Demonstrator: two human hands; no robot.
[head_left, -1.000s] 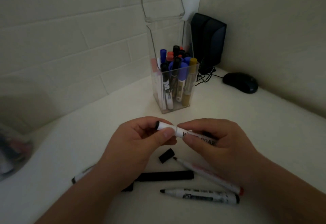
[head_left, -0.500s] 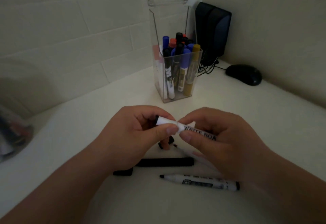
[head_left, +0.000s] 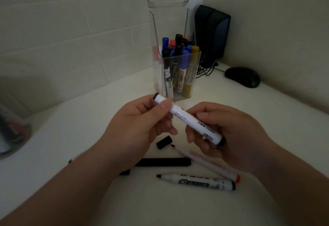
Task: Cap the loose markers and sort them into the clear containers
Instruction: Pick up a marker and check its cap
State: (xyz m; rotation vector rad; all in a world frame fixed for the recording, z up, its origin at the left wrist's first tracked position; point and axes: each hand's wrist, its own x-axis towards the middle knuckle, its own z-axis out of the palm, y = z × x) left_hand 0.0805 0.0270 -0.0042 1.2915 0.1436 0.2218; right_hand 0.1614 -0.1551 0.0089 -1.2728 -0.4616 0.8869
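Observation:
Both hands hold a white whiteboard marker [head_left: 187, 118] above the table. My left hand [head_left: 140, 128] pinches its far end with thumb and fingers; my right hand [head_left: 222, 136] curls round its near, dark-tipped end. Below them on the white table lie a loose black cap [head_left: 164, 142], an uncapped white marker with a red end [head_left: 206, 163], an uncapped white marker with a black tip [head_left: 195, 181] and a black marker [head_left: 162, 162]. Behind stands a clear container [head_left: 176, 76] holding several capped markers.
A black speaker [head_left: 211, 35] and a black computer mouse [head_left: 242, 77] with cables sit in the back right corner. A second clear container [head_left: 12, 136], blurred, stands at the left edge. A tiled wall runs behind the table [head_left: 71, 128].
The marker has been lifted and turned: its far end rose toward the container and its near end slid further into my right hand. The printed side has rotated away.

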